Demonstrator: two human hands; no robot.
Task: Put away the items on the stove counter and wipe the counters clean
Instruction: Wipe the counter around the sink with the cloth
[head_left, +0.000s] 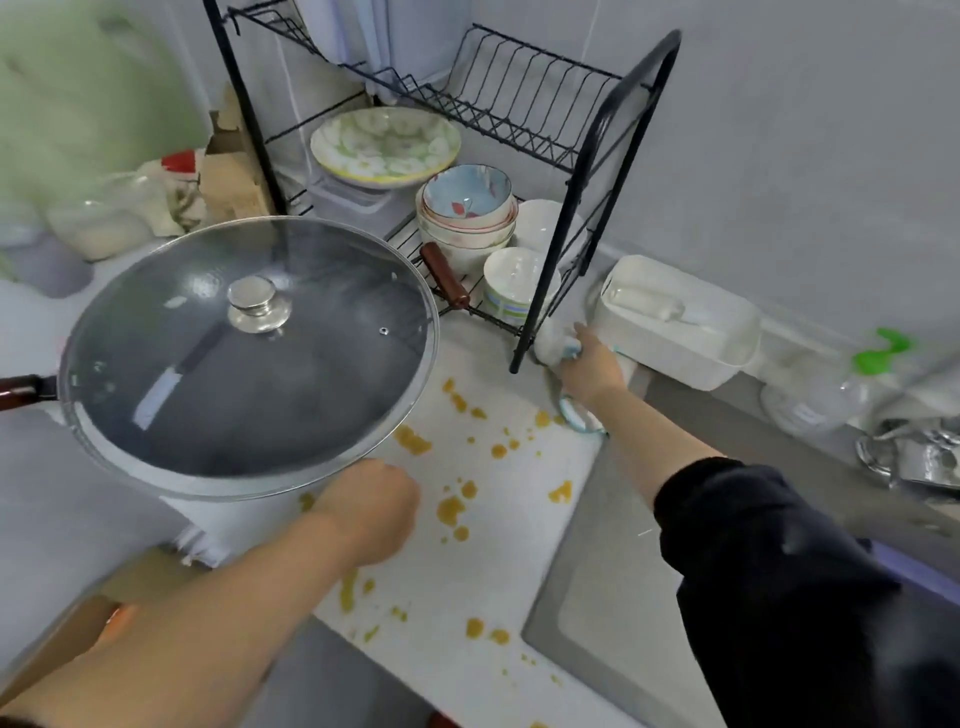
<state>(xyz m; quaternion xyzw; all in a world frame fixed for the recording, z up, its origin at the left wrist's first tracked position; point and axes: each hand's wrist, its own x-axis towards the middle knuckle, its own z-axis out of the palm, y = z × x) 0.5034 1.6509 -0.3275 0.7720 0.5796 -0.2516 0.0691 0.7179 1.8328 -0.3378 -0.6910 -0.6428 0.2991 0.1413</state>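
Counter (511, 569) spattered yellow, centre frame.
Right hand (592, 370) clutches cloth (550, 346) by rack (551, 288); left hand (371, 512) curled beside lid (249, 358), hold unclear.

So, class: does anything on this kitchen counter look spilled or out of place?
Yes: orange-yellow splotches are spattered across the white counter between the lidded wok and the sink. The right hand holds a cloth beside the dish rack.
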